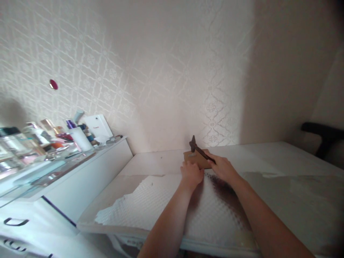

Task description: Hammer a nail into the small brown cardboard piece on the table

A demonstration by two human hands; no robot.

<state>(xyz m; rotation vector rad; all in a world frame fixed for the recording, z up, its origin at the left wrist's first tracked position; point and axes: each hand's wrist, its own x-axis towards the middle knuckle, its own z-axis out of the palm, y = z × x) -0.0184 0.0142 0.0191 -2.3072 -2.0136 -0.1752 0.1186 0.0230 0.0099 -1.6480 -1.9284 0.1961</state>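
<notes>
A small brown cardboard piece (195, 158) lies on the white table (268, 161) near the wall. My left hand (191, 175) is closed, its fingers pressed on the near left edge of the cardboard. My right hand (222, 167) is closed round the handle of a dark tool (198, 148). The tool's head points up and left above the cardboard. A white textured sheet (150, 204) lies under both forearms.
A white drawer unit (80, 179) stands at the left, its top crowded with several cosmetic bottles and jars (72, 134). A patterned wall (161, 71) rises behind the table. A dark chair armrest (322, 130) shows at the far right.
</notes>
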